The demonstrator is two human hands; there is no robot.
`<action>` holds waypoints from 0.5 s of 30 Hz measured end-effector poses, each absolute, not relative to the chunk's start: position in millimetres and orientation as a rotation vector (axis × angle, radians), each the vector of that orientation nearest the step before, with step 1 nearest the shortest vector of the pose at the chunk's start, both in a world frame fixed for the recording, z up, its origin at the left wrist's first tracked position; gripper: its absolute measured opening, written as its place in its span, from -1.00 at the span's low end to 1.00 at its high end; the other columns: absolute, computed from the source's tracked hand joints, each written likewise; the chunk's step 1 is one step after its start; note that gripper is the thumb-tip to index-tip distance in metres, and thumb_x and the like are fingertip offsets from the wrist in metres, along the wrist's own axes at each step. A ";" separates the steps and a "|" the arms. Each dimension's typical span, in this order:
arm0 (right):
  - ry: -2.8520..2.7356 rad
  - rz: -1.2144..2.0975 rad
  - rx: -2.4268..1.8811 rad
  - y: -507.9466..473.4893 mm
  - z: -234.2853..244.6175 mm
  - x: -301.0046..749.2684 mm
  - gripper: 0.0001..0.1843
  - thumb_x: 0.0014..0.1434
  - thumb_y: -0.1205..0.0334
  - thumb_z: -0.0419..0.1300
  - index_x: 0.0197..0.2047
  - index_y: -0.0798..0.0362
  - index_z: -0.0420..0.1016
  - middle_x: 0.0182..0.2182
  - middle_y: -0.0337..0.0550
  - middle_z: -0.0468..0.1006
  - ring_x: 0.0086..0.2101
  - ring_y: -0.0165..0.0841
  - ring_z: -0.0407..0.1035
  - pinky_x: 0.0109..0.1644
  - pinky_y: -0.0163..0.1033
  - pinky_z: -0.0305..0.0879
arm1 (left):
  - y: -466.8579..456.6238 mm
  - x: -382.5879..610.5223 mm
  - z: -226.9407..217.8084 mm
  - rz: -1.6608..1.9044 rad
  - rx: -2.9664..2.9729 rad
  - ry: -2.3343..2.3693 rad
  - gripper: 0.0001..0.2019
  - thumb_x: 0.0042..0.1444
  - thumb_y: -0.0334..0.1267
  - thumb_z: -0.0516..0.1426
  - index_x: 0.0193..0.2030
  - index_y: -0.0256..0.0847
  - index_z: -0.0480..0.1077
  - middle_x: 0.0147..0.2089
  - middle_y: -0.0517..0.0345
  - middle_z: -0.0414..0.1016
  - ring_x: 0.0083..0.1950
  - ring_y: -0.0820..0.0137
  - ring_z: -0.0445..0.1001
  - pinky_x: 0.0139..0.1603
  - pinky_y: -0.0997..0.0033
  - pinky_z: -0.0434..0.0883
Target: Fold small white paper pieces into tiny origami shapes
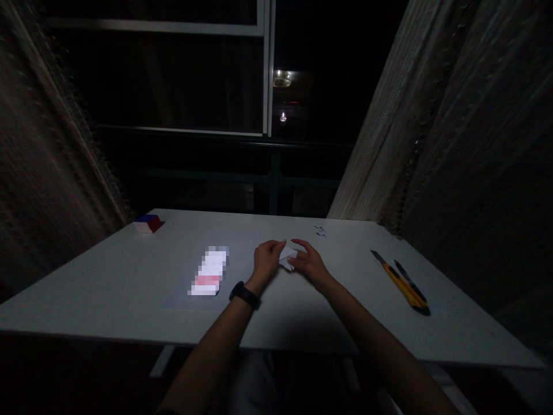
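Observation:
A small piece of folded white paper (287,255) is held just above the white table, between my two hands. My left hand (266,258), with a dark watch (245,295) on its wrist, pinches the paper's left side between thumb and fingers. From the other side my right hand (311,264) grips the paper's right edge with its lower fingers, while its index finger is raised and bent over the top. The paper's exact folded shape is too small and dim to make out.
A lit phone (210,271), its screen blurred, lies left on a pale sheet (175,298). A colored cube (147,223) sits at the far left. On the right are a yellow utility knife (404,286) and a dark pen (408,278). Small dark-marked pieces (320,231) lie at the back.

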State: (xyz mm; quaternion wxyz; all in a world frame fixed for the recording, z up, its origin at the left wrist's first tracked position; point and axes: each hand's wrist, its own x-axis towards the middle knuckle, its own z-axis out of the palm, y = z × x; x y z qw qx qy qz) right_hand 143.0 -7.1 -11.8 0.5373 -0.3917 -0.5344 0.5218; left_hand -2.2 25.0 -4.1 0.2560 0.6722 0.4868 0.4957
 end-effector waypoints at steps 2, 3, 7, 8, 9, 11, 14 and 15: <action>-1.289 1.166 -0.964 -5.9 -13.8 144.0 -0.19 -0.26 0.14 0.36 0.08 0.01 0.15 -0.52 -0.26 0.50 -0.50 -0.36 0.39 -0.40 -0.27 0.28 | 26.4 -1.2 -6.0 1.353 1.776 1.296 -0.61 0.02 0.03 0.05 -0.44 -0.28 0.47 -0.52 0.14 0.46 -0.47 0.45 0.37 -0.48 0.51 0.22; -1.300 1.128 -0.973 -4.9 -14.4 145.3 -0.20 -0.26 0.15 0.36 0.07 0.01 0.16 -0.54 -0.29 0.48 -0.52 -0.38 0.38 -0.43 -0.29 0.26 | 26.6 -0.6 -6.7 1.357 1.759 1.276 -0.62 0.00 0.03 0.06 -0.43 -0.29 0.47 -0.51 0.13 0.47 -0.47 0.44 0.38 -0.48 0.51 0.23; -1.325 1.041 -0.983 -1.2 -14.3 151.9 -0.34 -0.22 0.18 0.33 0.00 -0.01 0.25 -0.54 -0.32 0.43 -0.54 -0.42 0.35 -0.48 -0.34 0.23 | 26.9 1.4 -8.0 1.348 1.710 1.194 -0.68 -0.03 -0.04 0.11 -0.35 -0.28 0.48 -0.47 0.11 0.50 -0.44 0.42 0.42 -0.45 0.50 0.28; -1.328 1.038 -0.982 -0.8 -13.8 153.0 -0.38 -0.22 0.18 0.33 -0.04 -0.01 0.28 -0.53 -0.32 0.42 -0.53 -0.43 0.34 -0.48 -0.34 0.23 | 27.2 1.6 -8.4 1.341 1.708 1.187 -0.70 -0.04 -0.06 0.12 -0.37 -0.28 0.48 -0.46 0.10 0.51 -0.43 0.41 0.43 -0.44 0.49 0.29; -1.332 1.042 -0.977 -0.6 -13.4 153.7 -0.43 -0.21 0.18 0.33 -0.07 -0.01 0.30 -0.53 -0.32 0.42 -0.53 -0.43 0.34 -0.48 -0.33 0.24 | 27.6 1.6 -8.7 1.340 1.710 1.186 -0.72 -0.05 -0.08 0.13 -0.39 -0.28 0.48 -0.45 0.09 0.51 -0.42 0.41 0.44 -0.42 0.49 0.30; -1.346 1.053 -0.959 -0.7 -13.1 153.9 -0.53 -0.19 0.17 0.32 -0.16 0.00 0.35 -0.51 -0.30 0.41 -0.51 -0.42 0.33 -0.45 -0.30 0.27 | 28.5 1.2 -9.6 1.348 1.711 1.202 -0.74 -0.06 -0.09 0.14 -0.43 -0.28 0.48 -0.44 0.08 0.52 -0.40 0.40 0.44 -0.39 0.47 0.31; -1.403 1.053 -0.943 -1.4 -14.7 152.9 -0.63 -0.18 0.13 0.32 -0.26 0.04 0.42 -0.40 -0.22 0.46 -0.45 -0.40 0.35 -0.38 -0.24 0.31 | 29.9 0.1 -10.7 1.364 1.679 1.242 -0.73 -0.08 -0.08 0.14 -0.46 -0.27 0.48 -0.47 0.09 0.51 -0.41 0.40 0.44 -0.39 0.46 0.31; -1.432 1.052 -0.944 -1.5 -15.7 152.7 -0.64 -0.19 0.13 0.33 -0.27 0.05 0.44 -0.35 -0.19 0.47 -0.43 -0.40 0.35 -0.36 -0.23 0.31 | 30.1 -0.1 -10.9 1.361 1.661 1.244 -0.73 -0.09 -0.07 0.15 -0.47 -0.27 0.47 -0.48 0.09 0.50 -0.42 0.40 0.43 -0.41 0.46 0.30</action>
